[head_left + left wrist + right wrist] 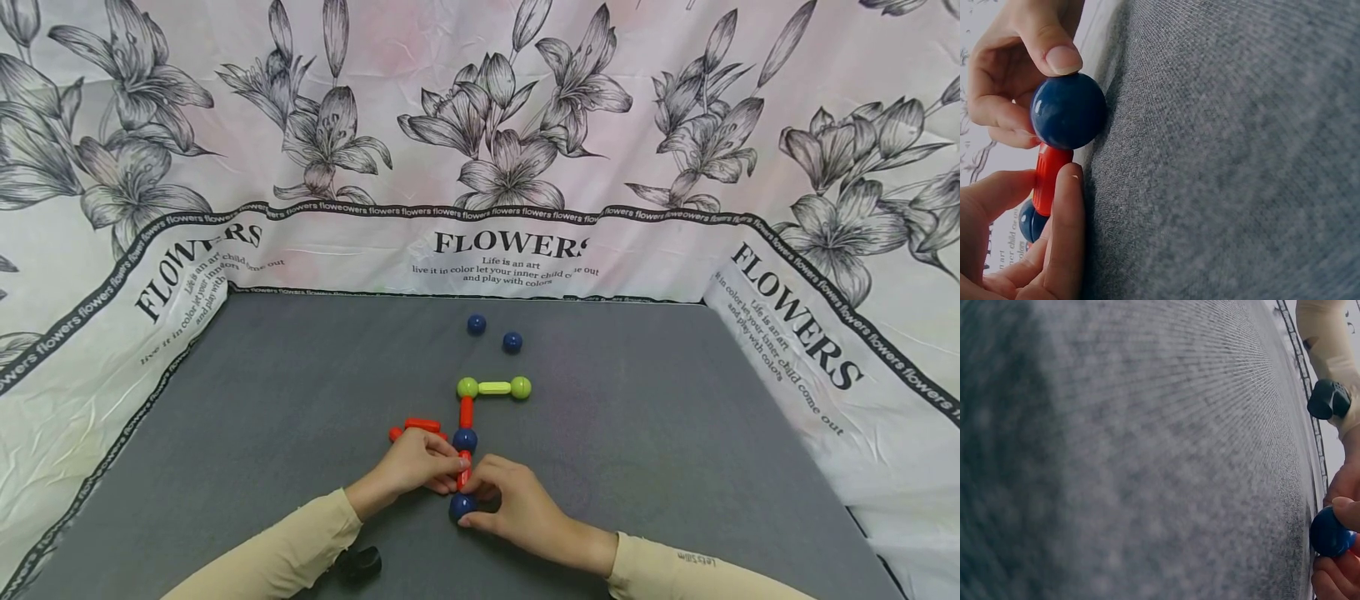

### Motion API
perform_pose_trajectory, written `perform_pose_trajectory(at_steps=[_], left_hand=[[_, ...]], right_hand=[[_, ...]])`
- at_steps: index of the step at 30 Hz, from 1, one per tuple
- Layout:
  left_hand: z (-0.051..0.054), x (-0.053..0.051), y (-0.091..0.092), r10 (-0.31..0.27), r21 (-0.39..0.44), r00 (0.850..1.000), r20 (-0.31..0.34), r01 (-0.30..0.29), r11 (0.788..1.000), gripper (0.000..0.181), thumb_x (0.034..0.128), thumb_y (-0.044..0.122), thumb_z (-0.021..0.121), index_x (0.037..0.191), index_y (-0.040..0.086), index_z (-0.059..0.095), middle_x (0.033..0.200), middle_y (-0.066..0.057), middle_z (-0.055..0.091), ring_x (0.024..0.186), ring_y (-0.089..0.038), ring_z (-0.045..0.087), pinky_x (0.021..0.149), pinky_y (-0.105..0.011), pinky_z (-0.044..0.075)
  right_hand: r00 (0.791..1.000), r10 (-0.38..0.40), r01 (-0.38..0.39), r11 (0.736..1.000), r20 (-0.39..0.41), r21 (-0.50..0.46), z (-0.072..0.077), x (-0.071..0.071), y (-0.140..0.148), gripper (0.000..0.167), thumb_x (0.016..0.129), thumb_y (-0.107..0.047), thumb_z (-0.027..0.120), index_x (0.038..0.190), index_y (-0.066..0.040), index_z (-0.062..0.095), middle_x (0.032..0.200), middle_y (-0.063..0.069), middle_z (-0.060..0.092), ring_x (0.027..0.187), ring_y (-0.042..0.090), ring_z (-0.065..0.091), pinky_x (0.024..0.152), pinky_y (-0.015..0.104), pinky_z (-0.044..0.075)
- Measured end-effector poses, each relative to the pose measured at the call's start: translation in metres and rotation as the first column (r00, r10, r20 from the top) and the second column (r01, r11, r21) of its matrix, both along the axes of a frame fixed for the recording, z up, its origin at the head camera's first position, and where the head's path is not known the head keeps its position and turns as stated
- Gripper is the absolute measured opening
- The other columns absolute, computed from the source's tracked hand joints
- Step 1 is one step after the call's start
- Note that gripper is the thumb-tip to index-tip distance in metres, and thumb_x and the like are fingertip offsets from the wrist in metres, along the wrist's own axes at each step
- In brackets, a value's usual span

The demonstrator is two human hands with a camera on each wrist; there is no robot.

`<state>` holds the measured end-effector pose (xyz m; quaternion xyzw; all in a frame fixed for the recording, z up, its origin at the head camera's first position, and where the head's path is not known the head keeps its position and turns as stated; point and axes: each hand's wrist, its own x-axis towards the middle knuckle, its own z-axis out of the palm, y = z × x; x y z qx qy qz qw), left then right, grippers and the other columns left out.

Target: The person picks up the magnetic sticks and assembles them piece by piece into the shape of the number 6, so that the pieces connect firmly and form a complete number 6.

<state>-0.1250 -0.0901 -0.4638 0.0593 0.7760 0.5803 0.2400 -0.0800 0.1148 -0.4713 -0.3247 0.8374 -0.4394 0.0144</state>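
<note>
On the grey table, my left hand (414, 463) pinches a red rod (1050, 178) between thumb and fingers. The rod's near end touches a blue ball (1069, 112), which my right hand (521, 502) grips with its thumb and fingers. At the rod's far end sits another blue ball (465, 439). From there a second red rod (467, 412) runs to a green ball (467, 387), and a light green rod (494, 388) joins that to another green ball (521, 387) on the right. The right wrist view shows the gripped blue ball (1330, 532) at its right edge.
Several loose red rods (423, 425) lie just beyond my left hand, partly hidden by it. Two separate blue balls (476, 325) rest toward the back of the table. A flower-printed cloth (502, 250) borders the table at the back and sides.
</note>
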Motion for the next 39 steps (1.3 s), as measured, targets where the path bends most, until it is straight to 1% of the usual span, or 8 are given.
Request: perform_pose_trajectory(at_steps=[7, 13, 19, 25, 31, 35, 39], left_hand=[[0.003, 0.001, -0.001, -0.009, 0.01, 1.0, 0.002, 0.009, 1.0, 0.027, 0.0839, 0.016, 0.079, 0.098, -0.005, 0.072, 0.079, -0.015, 0.076, 0.06, -0.012, 0.07, 0.059, -0.033, 0.061], [0.001, 0.0, -0.001, -0.009, 0.025, 1.0, -0.001, 0.009, 1.0, 0.027, 0.0834, 0.015, 0.079, 0.098, -0.006, 0.071, 0.079, -0.015, 0.076, 0.059, -0.011, 0.07, 0.059, -0.032, 0.061], [0.0, 0.0, -0.001, -0.009, 0.024, 1.0, -0.004, 0.009, 1.0, 0.027, 0.0837, 0.015, 0.079, 0.098, -0.007, 0.071, 0.08, -0.015, 0.076, 0.059, -0.011, 0.07, 0.06, -0.032, 0.061], [0.001, 0.0, 0.0, -0.002, 0.02, 1.0, 0.006, 0.002, 1.0, 0.027, 0.0836, 0.015, 0.079, 0.099, -0.006, 0.071, 0.079, -0.015, 0.076, 0.059, -0.01, 0.069, 0.06, -0.032, 0.061], [0.0, 0.001, -0.001, -0.005, 0.032, 1.0, -0.007, 0.005, 0.999, 0.028, 0.0845, 0.015, 0.079, 0.1, -0.007, 0.071, 0.081, -0.017, 0.076, 0.061, -0.011, 0.071, 0.06, -0.032, 0.061], [-0.001, 0.002, -0.002, -0.012, 0.038, 0.999, -0.03, 0.013, 0.999, 0.03, 0.0855, 0.016, 0.078, 0.102, -0.008, 0.071, 0.084, -0.018, 0.076, 0.063, -0.013, 0.072, 0.061, -0.033, 0.061], [0.001, 0.005, -0.006, -0.022, 0.04, 0.999, -0.047, 0.024, 0.999, 0.033, 0.0866, 0.017, 0.077, 0.105, -0.008, 0.07, 0.086, -0.019, 0.076, 0.067, -0.016, 0.073, 0.063, -0.033, 0.061]], right_hand=[[1.0, 0.001, -0.001, 1.0, -0.007, 0.001, 0.0, 0.0, 0.0, 0.031, 0.073, -0.018, 0.088, 0.095, -0.017, 0.067, 0.093, -0.005, 0.063, 0.084, 0.001, 0.063, 0.075, 0.018, 0.057], [1.0, 0.002, -0.002, 1.0, -0.002, 0.007, 0.0, 0.0, 0.001, 0.031, 0.073, -0.019, 0.088, 0.096, -0.018, 0.067, 0.094, -0.006, 0.063, 0.084, 0.0, 0.063, 0.076, 0.018, 0.057], [1.0, 0.006, -0.006, 1.0, 0.018, -0.003, 0.0, -0.001, 0.001, 0.031, 0.074, -0.021, 0.088, 0.096, -0.018, 0.067, 0.095, -0.006, 0.063, 0.085, 0.001, 0.064, 0.076, 0.019, 0.057], [0.999, 0.016, -0.016, 1.0, 0.039, 0.001, 0.002, -0.002, 0.001, 0.031, 0.074, -0.023, 0.087, 0.097, -0.018, 0.067, 0.094, -0.006, 0.063, 0.085, 0.001, 0.064, 0.076, 0.019, 0.057], [0.997, 0.023, -0.024, 1.0, 0.074, 0.012, 0.004, -0.003, 0.002, 0.03, 0.075, -0.025, 0.087, 0.099, -0.019, 0.068, 0.094, -0.006, 0.064, 0.085, 0.001, 0.064, 0.076, 0.019, 0.057], [0.997, 0.034, -0.034, 0.999, 0.069, 0.006, 0.008, -0.006, 0.004, 0.031, 0.075, -0.025, 0.086, 0.1, -0.018, 0.07, 0.092, -0.003, 0.066, 0.085, 0.005, 0.066, 0.075, 0.02, 0.058], [0.998, 0.042, -0.041, 0.999, 0.051, -0.028, 0.015, -0.016, 0.007, 0.033, 0.075, -0.023, 0.086, 0.104, -0.016, 0.072, 0.093, 0.0, 0.068, 0.084, 0.01, 0.068, 0.075, 0.024, 0.059]])
